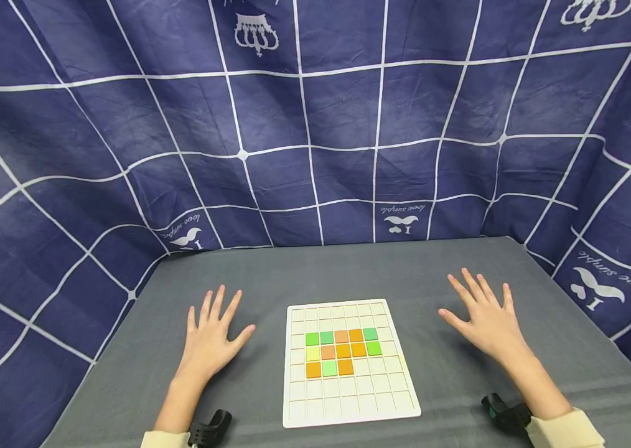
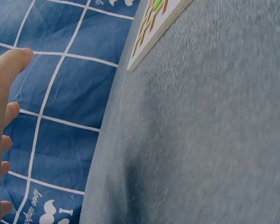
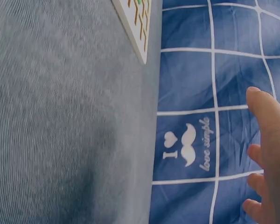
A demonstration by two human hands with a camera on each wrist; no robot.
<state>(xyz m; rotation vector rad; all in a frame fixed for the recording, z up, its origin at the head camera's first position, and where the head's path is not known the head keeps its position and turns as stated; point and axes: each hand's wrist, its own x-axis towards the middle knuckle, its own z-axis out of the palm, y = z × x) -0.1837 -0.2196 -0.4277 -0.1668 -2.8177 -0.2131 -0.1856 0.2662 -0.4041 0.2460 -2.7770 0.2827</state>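
Note:
Between my hands lies a white square grid board (image 1: 353,407) with shallow compartments. Coloured square tiles sit in three of its rows: orange tiles (image 1: 343,351), green tiles (image 1: 374,348), peach tiles and a yellow tile (image 1: 313,354). My left hand (image 1: 210,339) is to the left of the board, fingers straight and spread, holding nothing. To the right of the board, my right hand (image 1: 489,323) has its fingers spread too, with nothing in it. Each wrist view shows a corner of the board, apart from the left hand (image 2: 4,112) and the right hand (image 3: 270,144).
A grey cloth (image 1: 226,267) covers the table. Behind it and along both sides hangs a navy curtain (image 1: 343,174) with white grid lines and printed motifs. Black wrist straps (image 1: 211,428) are worn at both cuffs.

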